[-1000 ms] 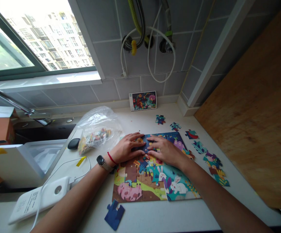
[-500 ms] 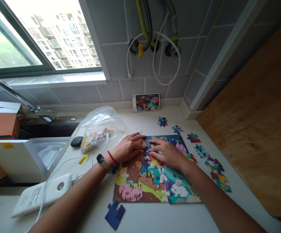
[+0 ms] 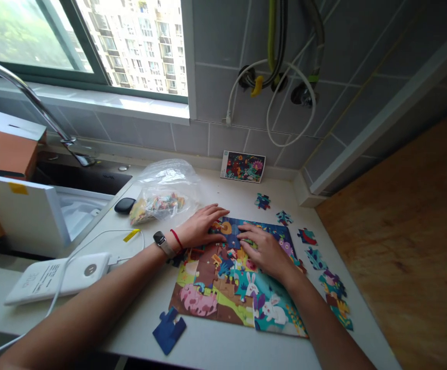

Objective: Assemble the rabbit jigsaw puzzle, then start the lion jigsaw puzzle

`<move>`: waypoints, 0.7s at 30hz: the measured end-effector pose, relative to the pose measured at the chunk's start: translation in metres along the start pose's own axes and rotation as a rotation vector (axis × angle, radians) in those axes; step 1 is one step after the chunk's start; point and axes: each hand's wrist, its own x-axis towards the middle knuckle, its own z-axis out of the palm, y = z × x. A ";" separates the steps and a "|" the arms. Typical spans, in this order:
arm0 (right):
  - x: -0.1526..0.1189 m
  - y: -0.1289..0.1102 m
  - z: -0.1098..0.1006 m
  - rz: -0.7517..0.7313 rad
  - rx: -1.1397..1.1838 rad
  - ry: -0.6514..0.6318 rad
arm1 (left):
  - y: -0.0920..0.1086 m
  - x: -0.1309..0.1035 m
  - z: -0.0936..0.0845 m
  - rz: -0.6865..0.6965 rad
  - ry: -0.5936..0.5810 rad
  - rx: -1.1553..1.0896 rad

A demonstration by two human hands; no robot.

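Observation:
A partly joined jigsaw puzzle [image 3: 227, 295] lies on the white counter, showing rabbits and a pink pig. At its upper left edge rests my left hand [image 3: 202, 226], fingers stretched out and thumb apart, touching the pieces. My right hand [image 3: 264, 249] lies over the upper middle of the puzzle, its fingers spread on the surface. Between the two hands shows a dark blue puzzle section [image 3: 231, 239]. Neither hand appears to hold a piece. Parts of the puzzle are hidden under the palms.
Loose puzzle pieces [image 3: 307, 236] line the right side, and a dark blue piece [image 3: 169, 330] lies at front left. A plastic bag of pieces [image 3: 165, 198], a black mouse-like object [image 3: 125, 205] and a white power bank [image 3: 59, 277] sit left. A picture card [image 3: 243, 167] leans on the wall.
The camera view has turned a little to the left. My left fingers have lifted and straightened away from the blue section; my right hand stays nearly in place on the puzzle.

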 end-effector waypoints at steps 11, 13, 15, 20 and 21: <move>-0.002 -0.022 -0.005 -0.070 -0.041 -0.160 | -0.002 -0.002 0.005 0.001 0.026 0.038; -0.003 -0.026 -0.004 -0.074 -0.053 -0.232 | 0.002 0.000 0.002 0.022 0.059 0.035; -0.005 -0.028 -0.002 -0.061 -0.067 -0.263 | 0.005 0.002 0.000 0.038 0.091 0.021; -0.005 -0.030 0.004 -0.018 -0.058 -0.263 | 0.008 0.004 -0.002 0.061 0.114 -0.012; -0.004 -0.031 0.004 -0.017 -0.052 -0.263 | 0.007 0.004 -0.001 0.065 0.113 -0.012</move>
